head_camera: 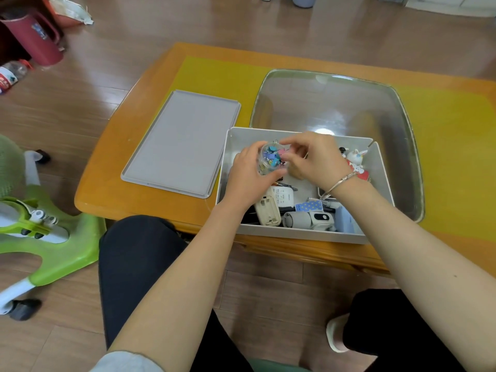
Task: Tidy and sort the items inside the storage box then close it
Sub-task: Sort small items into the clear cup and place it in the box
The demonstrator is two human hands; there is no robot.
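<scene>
Nearest me, against the front wall of the storage box [300, 233], the loose things still lie jumbled: a white remote [268, 210] face down, a grey gadget [308, 219] beside it, a blue dotted card [308, 205] and some dark pens I can't quite sort out by eye. That end looks untouched, so I judge the sorting barely begun.

Above the middle of the box, my left hand [248, 174] wraps round a small clear jar [271, 159] full of coloured binder clips, fingers curled about its side and holding it up off the floor of the box. My right hand [318, 159] comes in from the other side, thumb and fingertips pinched at the mouth of the jar; whether they hold a clip or just the rim, I cannot tell. A bracelet [341, 183] sits on that wrist.

At the box's far right corner a little rabbit figurine [355, 159] stands against the wall, with another small figure by it.

The box itself is a pale grey, straight-walled tub, open on top, with a slot cut in its far right rim. It sits on the near edge of the table [150, 108]. Its flat grey lid [182, 142] lies just left of the box, underside up, so closing is all still to do. Behind the box a large metal tray [375, 114] rests on the yellow mat [214, 73]
</scene>
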